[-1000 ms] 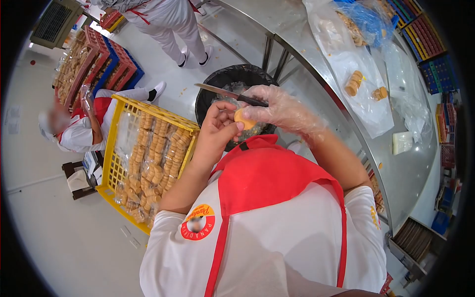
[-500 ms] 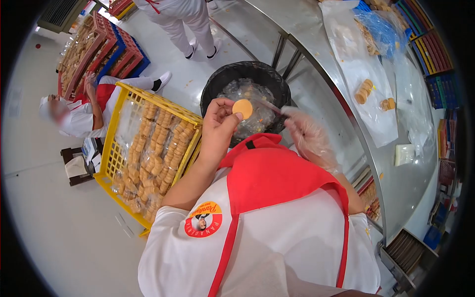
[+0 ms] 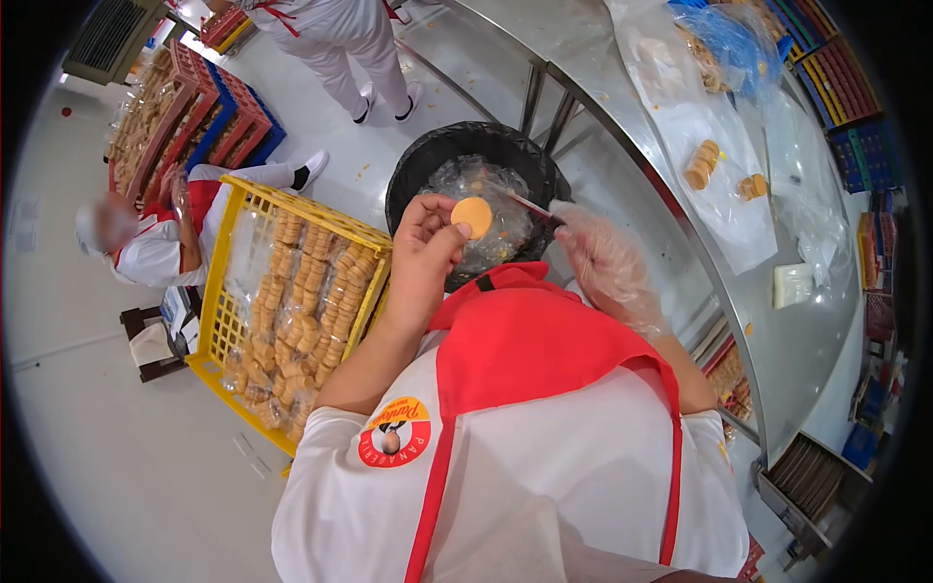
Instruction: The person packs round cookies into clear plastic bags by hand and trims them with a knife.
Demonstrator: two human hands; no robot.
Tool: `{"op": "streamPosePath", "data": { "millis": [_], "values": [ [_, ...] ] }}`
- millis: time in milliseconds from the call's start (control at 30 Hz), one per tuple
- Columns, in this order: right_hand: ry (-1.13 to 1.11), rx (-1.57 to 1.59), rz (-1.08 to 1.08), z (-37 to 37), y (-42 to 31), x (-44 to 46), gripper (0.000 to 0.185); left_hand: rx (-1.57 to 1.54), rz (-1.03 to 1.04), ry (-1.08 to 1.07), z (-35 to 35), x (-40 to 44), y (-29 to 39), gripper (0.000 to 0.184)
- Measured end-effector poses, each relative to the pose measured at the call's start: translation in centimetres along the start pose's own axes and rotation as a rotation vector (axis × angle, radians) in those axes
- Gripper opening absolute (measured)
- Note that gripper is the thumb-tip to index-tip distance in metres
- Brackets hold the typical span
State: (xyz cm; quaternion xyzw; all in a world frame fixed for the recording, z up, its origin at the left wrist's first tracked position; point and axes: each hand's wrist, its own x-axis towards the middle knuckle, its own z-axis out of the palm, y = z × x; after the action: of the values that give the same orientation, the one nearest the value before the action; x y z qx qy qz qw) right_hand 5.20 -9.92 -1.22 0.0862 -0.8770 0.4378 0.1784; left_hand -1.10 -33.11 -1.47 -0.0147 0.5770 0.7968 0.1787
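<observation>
Between thumb and fingers, my bare left hand pinches a round, flat, pale-orange cookie, its face turned up toward me. My right hand wears a clear plastic glove and is closed on a thin knife-like tool. The tool points left toward the cookie, with a gap between them. Below both hands stands a round black bin lined with a bag, with crumpled clear plastic and crumbs inside.
On my left is a yellow crate of bagged cookies. A seated co-worker is beyond it, near stacked crates; another person stands ahead. At right, a steel table bears cookie stacks and plastic sheets.
The view has shifted slightly. The tool in my right hand has tilted and its tip now sits farther from the cookie. My left hand still holds the cookie.
</observation>
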Motion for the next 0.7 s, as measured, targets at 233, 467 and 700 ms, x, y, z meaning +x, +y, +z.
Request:
{"op": "streamPosePath", "data": {
  "millis": [233, 467, 700],
  "values": [
    [-0.058, -0.024, 0.070, -1.2, -1.2, 0.1, 0.014, -0.021, -0.026, -0.012, -0.1, -0.5, 0.0, 0.028],
    [-0.036, -0.095, -0.010, -1.7, -1.7, -0.1, 0.019, -0.047, -0.039, -0.048, 0.2, -0.6, 0.0, 0.028],
    [-0.042, -0.135, -0.049, -2.2, -2.5, -0.4, 0.021, -0.010, -0.002, -0.075, 0.6, -0.8, 0.2, 0.028]
  ]
}}
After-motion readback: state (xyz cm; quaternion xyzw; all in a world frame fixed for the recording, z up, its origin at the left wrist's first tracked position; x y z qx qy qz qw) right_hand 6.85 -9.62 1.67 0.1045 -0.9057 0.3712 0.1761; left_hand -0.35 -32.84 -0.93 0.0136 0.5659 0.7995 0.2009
